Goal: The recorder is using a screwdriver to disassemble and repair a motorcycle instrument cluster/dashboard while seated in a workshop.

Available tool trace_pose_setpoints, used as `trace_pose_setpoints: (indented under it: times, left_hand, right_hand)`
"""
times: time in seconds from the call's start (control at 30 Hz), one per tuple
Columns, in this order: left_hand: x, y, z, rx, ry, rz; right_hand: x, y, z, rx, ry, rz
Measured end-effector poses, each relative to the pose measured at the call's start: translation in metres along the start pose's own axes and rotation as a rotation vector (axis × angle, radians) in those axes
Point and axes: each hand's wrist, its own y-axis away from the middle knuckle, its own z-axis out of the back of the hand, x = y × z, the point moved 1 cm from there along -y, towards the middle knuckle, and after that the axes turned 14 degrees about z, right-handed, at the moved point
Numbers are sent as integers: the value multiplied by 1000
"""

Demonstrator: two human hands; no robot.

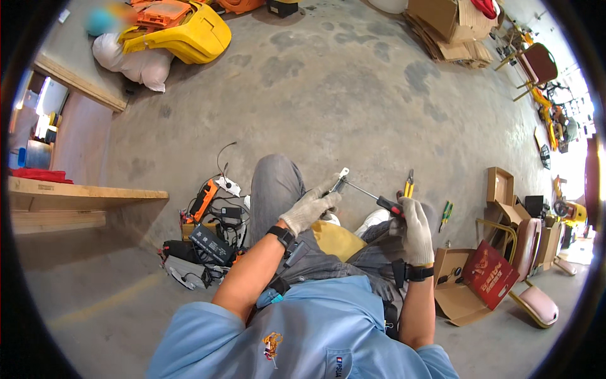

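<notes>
My left hand (314, 209), in a pale knit glove, is closed on a small metal part (341, 175) with a light, rounded end. My right hand (416, 232), gloved alike, is closed round a screwdriver (391, 206) with a red and black handle. Its thin shaft slants to the left, and the tip meets or nearly meets the metal part; the exact contact is too small to tell. Yellow-handled pliers (409, 185) show just beyond my right hand. To the right, a green and yellow screwdriver (446, 213) lies on the floor.
Left of my knee is a heap of cables, black boxes (213, 243) and an orange part (204, 199). A wooden bench (88, 189) stands farther left. An opened carton (464, 306) and a chair (527, 252) are at right. Yellow plastic shells (208, 31) lie far left.
</notes>
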Motion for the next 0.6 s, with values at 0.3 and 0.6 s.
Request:
trace_pose_setpoints:
  times: [0.3,0.6]
  left_hand:
    - [-2,1,-2,4,51,46]
    - [-1,-2,0,2,66,55]
  right_hand:
    - [-20,-6,12,-43,-221,98]
    - [-14,-9,12,-50,-38,41]
